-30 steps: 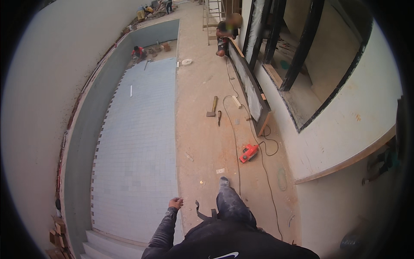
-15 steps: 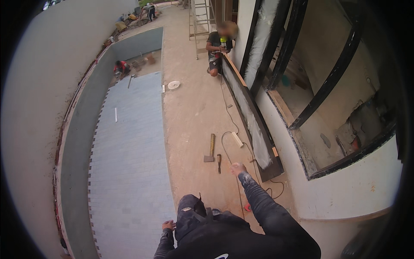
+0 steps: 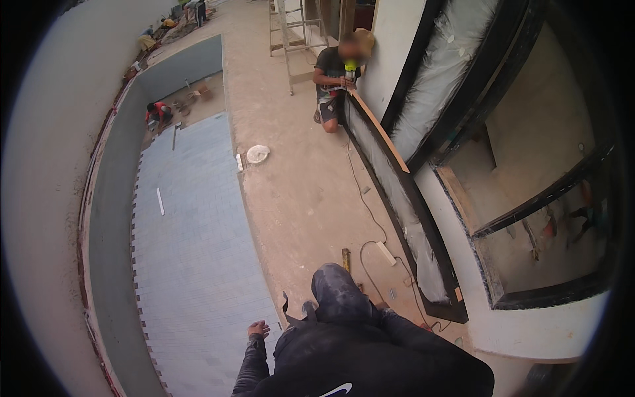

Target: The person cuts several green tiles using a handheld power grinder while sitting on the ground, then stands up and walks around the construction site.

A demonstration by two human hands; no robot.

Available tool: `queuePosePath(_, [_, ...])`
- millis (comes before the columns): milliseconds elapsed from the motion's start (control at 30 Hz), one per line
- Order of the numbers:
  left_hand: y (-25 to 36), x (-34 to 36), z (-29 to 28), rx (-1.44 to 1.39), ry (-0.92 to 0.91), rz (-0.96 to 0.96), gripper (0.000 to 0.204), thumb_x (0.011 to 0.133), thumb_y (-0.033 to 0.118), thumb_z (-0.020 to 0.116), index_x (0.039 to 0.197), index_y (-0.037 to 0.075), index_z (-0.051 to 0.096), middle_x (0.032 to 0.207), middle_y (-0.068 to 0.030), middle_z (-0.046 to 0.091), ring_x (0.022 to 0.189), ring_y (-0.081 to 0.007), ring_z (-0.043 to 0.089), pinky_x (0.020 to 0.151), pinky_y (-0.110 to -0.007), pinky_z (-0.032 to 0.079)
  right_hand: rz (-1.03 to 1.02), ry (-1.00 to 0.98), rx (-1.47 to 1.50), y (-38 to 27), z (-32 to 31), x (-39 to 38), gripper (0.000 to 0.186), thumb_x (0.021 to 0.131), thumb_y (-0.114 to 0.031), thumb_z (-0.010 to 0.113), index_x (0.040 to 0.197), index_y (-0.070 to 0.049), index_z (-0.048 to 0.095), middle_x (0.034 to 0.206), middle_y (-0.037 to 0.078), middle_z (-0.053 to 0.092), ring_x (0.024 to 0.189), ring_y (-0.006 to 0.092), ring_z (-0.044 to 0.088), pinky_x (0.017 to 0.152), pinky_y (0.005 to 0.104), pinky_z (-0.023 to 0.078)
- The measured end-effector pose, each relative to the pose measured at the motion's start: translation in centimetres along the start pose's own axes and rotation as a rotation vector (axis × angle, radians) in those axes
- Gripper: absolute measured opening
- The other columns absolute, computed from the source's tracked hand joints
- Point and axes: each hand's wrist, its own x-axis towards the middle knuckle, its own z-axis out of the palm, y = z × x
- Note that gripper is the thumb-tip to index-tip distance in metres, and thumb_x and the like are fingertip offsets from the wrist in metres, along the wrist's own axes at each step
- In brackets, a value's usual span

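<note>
My left hand hangs free over the edge of the blue tiled floor, empty, with its fingers loosely apart. My right arm reaches down past my raised knee. Only a sliver of my right hand shows behind the knee; its fingers are hidden. Just past the knee stands out the yellow handle of a hammer-like tool, its head covered. To the right, a long dark-framed panel wrapped in clear film lies on edge along the wall. A co-worker kneels at its far end, holding a green power tool on it.
A cable and a pale block lie on the concrete. Left is a sunken pool-like basin, where another person crouches. A round white lid-like thing sits by its edge. A stepladder stands far ahead.
My right hand has dropped from in front of me to behind my knee, which has come forward over the tools. The view has shifted, bringing the panel and co-worker closer.
</note>
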Motion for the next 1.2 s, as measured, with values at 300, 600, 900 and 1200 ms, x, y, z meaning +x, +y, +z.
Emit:
queuePosePath(300, [35.3,18.4,5.5,-0.075,0.006,0.239,0.03,0.086,0.023,0.061,0.106,0.003,0.056,0.086,-0.0126,0.065,0.071,-0.0238,0.064,0.056,-0.036,0.05,-0.221,-0.254,-0.281,-25.0,-7.7,5.5,0.044,0.074,-0.04,0.066,0.109,-0.013,0.063,0.106,0.01,0.065,0.095,0.0231,0.064,0.078,0.0341,0.051])
queuePosePath(600, [50.3,26.8,13.3,0.467,0.157,0.305,0.02,0.083,0.019,0.062,0.098,0.006,0.066,0.082,-0.0084,0.068,0.067,-0.0184,0.064,0.061,-0.032,0.051,-0.598,0.111,0.232,-85.9,-31.5,18.9,0.031,0.076,-0.019,0.068,0.102,-0.003,0.063,0.079,0.01,0.068,0.064,0.015,0.065,0.06,0.0275,0.053])
queuePosePath(900, [76.8,42.0,17.3,0.478,0.063,0.034,0.021,0.084,0.019,0.06,0.099,0.006,0.063,0.081,-0.0101,0.067,0.067,-0.0211,0.065,0.055,-0.035,0.05,-0.506,-0.025,0.493,-112.6,-37.6,26.7,0.031,0.08,-0.022,0.065,0.104,-0.002,0.061,0.078,0.01,0.067,0.064,0.0148,0.064,0.057,0.0279,0.052])
queuePosePath(1200, [122.2,61.2,25.1,-0.044,-0.006,0.258,0.022,0.082,0.018,0.063,0.098,0.003,0.062,0.079,-0.0101,0.066,0.062,-0.0194,0.064,0.048,-0.031,0.049,-0.187,-0.26,-0.362,-113.5,-33.8,38.1,0.036,0.078,-0.041,0.054,0.103,-0.019,0.067,0.099,0.007,0.067,0.094,0.0242,0.064,0.082,0.0364,0.05])
